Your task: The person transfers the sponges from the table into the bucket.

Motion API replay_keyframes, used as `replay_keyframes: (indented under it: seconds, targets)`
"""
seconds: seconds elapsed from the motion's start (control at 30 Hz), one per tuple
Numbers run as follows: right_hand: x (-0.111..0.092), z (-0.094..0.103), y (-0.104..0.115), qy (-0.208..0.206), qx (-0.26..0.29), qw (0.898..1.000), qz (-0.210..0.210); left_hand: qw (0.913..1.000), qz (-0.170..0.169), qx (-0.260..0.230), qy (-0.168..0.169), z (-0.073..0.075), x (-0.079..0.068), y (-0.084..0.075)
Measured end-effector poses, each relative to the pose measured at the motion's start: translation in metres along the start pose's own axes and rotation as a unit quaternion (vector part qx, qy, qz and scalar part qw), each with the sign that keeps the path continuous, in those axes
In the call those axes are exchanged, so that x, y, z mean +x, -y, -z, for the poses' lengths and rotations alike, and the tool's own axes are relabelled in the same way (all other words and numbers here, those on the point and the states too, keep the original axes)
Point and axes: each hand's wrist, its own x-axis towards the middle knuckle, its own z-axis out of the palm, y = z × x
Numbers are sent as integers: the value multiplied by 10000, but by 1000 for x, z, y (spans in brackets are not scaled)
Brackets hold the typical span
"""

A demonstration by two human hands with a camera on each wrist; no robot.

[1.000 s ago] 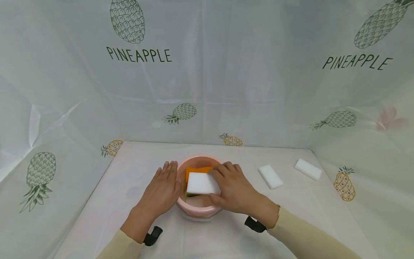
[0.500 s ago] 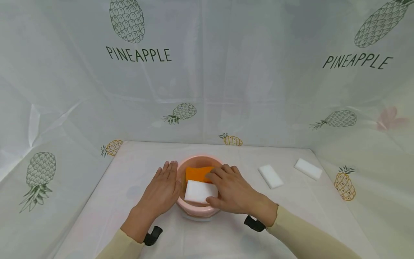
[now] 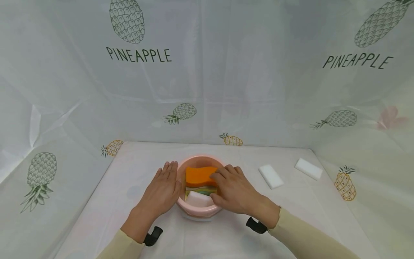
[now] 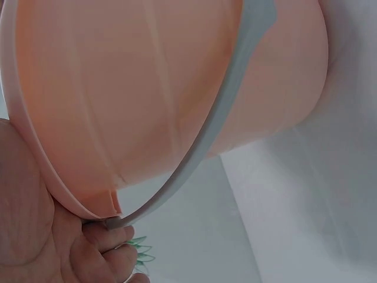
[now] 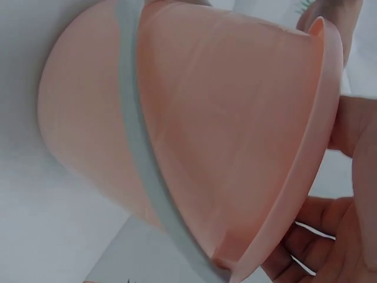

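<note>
In the head view a pink bucket (image 3: 194,209) stands at the table's front middle. Inside lie an orange sponge (image 3: 198,176) at the back, a yellow-green striped piece (image 3: 203,190) below it, and a white sponge (image 3: 198,199) at the near wall, lower and partly hidden by the rim. My left hand (image 3: 163,190) lies with straight fingers against the bucket's left rim. My right hand (image 3: 234,189) is over the right rim, fingertips by the orange sponge, thumb near the white sponge's right end; its fingers look loosely bent and seem to hold nothing.
Two more white sponges lie on the table to the right, a nearer sponge (image 3: 270,176) and a farther sponge (image 3: 308,169). The bucket's grey handle (image 5: 141,141) hangs down its front. A pineapple-print sheet (image 3: 252,82) surrounds the table.
The white sponge, in my right hand a second ago, has gone down toward the near wall inside the bucket. My right fingers have shifted slightly right, uncovering more orange sponge. The left hand stays put.
</note>
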Motion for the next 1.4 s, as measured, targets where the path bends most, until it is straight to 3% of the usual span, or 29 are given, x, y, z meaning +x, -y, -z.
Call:
replay_keyframes:
  seconds: [0.2, 0.37, 0.6, 0.7, 0.93, 1.4]
  targets:
    - [-10, -1, -21, -569, -51, 9957, -723, 10000, 37, 11, 37, 0, 1, -1]
    - [-19, 0, -50, -1102, -228, 9825, -1482, 9999, 59, 13, 81, 1, 1, -2]
    - [-41, -9, -101, -1560, -820, 9643, -1977, 10000, 43, 6, 52, 1, 0, -1]
    - [-54, -16, -121, -1433, -945, 9578, -2307, 10000, 56, -23, 70, 0, 0, 0]
    - [-82, -30, -152, -567, -928, 9439, -3118, 10000, 46, -28, 50, 0, -1, 0]
    - [-111, -57, -173, 141, -984, 9319, -3488, 9999, 67, 24, 96, 0, -1, 0]
